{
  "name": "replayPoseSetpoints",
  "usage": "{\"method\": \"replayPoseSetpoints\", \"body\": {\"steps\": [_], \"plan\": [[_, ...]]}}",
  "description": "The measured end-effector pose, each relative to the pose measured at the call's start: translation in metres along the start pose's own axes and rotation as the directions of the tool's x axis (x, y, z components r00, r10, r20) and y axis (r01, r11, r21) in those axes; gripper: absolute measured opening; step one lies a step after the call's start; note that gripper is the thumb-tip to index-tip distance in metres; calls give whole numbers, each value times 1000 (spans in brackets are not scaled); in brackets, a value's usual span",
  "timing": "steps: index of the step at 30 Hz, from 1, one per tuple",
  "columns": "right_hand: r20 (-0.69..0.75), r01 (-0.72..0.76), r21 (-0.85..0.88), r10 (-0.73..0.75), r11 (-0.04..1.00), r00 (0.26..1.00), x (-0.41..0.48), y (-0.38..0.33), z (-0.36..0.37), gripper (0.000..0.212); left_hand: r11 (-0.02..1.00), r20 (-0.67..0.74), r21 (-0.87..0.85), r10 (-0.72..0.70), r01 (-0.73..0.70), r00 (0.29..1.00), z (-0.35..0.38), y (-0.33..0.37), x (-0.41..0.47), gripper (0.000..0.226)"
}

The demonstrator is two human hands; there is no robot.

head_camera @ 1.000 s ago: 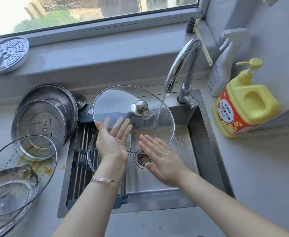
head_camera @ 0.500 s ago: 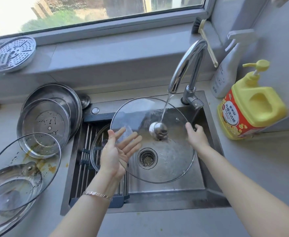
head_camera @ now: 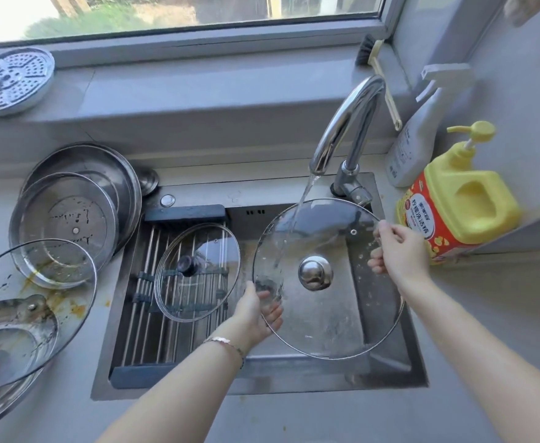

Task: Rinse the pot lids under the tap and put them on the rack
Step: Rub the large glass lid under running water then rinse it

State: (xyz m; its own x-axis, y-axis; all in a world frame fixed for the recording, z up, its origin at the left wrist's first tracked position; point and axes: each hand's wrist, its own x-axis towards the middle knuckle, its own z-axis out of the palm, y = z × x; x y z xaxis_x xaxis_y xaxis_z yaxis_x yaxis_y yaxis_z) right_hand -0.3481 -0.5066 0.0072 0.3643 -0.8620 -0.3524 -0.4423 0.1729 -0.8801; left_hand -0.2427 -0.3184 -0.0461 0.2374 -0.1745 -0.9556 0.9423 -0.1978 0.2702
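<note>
sink [head_camera: 387,372] under running tap [head_camera: 345,123] | large glass lid [head_camera: 326,318] tilted over basin, likely wet, slippery, breakable; rim hold suits | 1 smaller lid [head_camera: 198,292] on rack [head_camera: 141,314] | left hand [head_camera: 254,314], right hand [head_camera: 403,254] both grasp opposite rim edges

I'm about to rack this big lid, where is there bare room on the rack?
The dark-framed steel-rod rack is bare along its left rods and its near end. The small black-knobbed glass lid fills its middle and right. The big steel-knobbed glass lid looks wider than either patch, so it would likely overlap.
</note>
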Motion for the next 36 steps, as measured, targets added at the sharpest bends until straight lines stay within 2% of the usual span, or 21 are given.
{"method": "replayPoseSetpoints", "body": {"steps": [4,7,11,15,18,21,22,24,25,26,27,28,30,31,32,34,36], "plan": [[-16,146,9,-145,989,989,-3,-19,3,28,985,26,-160,71,-65,997,7,12,5,49],[-68,122,95,-115,988,991,-2,-18,6,31,951,26,-221,225,-214,974,2,29,-9,41],[-74,-71,174,85,982,994,1,10,25,34,892,-59,20,453,-452,890,-15,57,-37,39],[34,-312,198,312,929,950,-4,48,60,33,731,53,296,630,-615,774,-25,78,-73,35],[153,-463,148,442,874,884,-9,63,80,27,640,159,401,656,-656,738,-29,83,-93,32],[311,-585,-20,561,811,767,-11,65,81,28,637,191,420,634,-646,750,-27,79,-101,26],[339,-543,-141,556,828,759,-12,60,76,28,652,190,415,620,-635,761,-24,76,-102,23],[344,-288,-396,432,872,834,-14,42,64,32,693,181,414,573,-590,800,-16,68,-101,14],[364,-128,-455,315,881,876,-18,29,59,31,714,177,425,537,-557,825,-11,64,-100,10],[414,7,-454,204,891,887,-25,15,52,27,731,175,442,497,-519,850,-4,59,-99,7],[497,106,-417,129,903,858,-33,1,46,23,746,175,457,459,-485,871,2,54,-97,4],[611,183,-375,94,909,786,-43,-14,39,21,757,176,466,427,-458,887,8,50,-95,3],[800,319,-399,156,860,580,-62,-33,27,50,764,179,484,392,-427,903,21,45,-92,8],[839,424,-427,174,799,516,-68,-36,23,64,771,183,479,381,-421,906,28,44,-91,10],[850,546,-441,135,712,510,-73,-34,22,70,782,189,462,373,-418,908,35,42,-90,10],[789,679,-506,-32,532,613,-74,-27,24,59,814,203,403,366,-418,908,46,40,-87,8],[675,679,-594,-192,431,712,-69,-20,26,45,829,249,343,373,-441,894,53,38,-84,15]]}}
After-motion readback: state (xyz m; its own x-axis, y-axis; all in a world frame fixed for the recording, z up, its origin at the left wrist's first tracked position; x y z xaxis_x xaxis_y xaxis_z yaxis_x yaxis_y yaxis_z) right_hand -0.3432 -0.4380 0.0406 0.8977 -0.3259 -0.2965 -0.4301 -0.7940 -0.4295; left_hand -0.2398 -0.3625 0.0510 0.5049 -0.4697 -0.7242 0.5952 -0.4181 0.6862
